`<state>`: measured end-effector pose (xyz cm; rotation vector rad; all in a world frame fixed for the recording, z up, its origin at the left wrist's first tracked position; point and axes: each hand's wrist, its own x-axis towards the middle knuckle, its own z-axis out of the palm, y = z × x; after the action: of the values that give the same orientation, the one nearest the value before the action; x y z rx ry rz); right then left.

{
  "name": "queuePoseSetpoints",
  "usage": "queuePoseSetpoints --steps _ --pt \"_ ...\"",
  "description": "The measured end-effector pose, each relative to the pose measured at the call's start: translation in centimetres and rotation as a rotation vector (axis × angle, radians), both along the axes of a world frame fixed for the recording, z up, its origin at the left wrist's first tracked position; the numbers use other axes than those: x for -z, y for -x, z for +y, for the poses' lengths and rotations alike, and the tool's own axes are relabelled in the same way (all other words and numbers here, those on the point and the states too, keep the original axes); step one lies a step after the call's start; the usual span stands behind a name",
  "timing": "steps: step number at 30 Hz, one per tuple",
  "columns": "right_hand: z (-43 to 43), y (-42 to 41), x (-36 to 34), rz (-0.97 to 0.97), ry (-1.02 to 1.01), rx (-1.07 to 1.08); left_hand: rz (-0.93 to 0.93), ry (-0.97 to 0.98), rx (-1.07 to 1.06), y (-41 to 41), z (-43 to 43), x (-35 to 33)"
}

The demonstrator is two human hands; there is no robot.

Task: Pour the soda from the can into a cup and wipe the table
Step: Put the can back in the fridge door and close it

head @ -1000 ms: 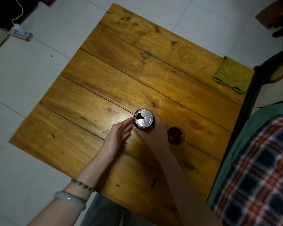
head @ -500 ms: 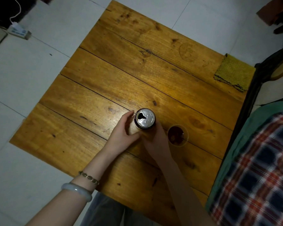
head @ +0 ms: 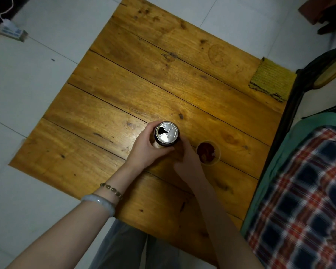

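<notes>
Left hand wraps the silver-topped soda can — right hand grip hidden; small clear cup seems filled, yellow-green woven cloth next.

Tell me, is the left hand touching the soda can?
Touching. The head view shows the left hand wrapped round the can, with its fingers curled against the can's left side and no gap between them.

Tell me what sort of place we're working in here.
Likely a room at home: a yellow-brown wooden plank table on pale floor tiles, what looks like a white power strip lying on the floor, and plaid red-and-blue fabric at the side.
</notes>
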<state>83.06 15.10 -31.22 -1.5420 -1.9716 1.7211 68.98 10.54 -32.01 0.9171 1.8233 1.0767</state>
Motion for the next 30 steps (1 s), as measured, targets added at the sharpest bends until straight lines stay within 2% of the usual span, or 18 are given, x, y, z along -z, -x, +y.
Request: queuePoseSetpoints --steps 3,7,10,13,20,30 --pt "0.0 0.3 -1.2 0.07 0.07 0.083 -0.028 0.012 0.012 1.0 -0.7 -1.8" --pt "-0.2 0.9 -5.0 0.171 0.441 0.375 -0.033 0.034 0.033 2.9 -2.5 -6.6" --pt "-0.6 1.9 -9.2 0.143 0.608 0.37 -0.043 0.028 0.059 4.2 -3.9 -11.6" --pt "-1.6 3.0 -13.6 0.196 0.76 0.383 -0.008 0.019 0.109 5.1 -5.8 -15.9" --pt "-5.1 4.6 -21.3 0.245 0.784 0.27 -0.042 -0.042 -0.027 6.0 -11.5 -22.8" --pt "-10.4 8.0 -27.7 0.201 0.714 -0.173 -0.001 -0.158 -0.389 5.3 -21.9 -28.5"
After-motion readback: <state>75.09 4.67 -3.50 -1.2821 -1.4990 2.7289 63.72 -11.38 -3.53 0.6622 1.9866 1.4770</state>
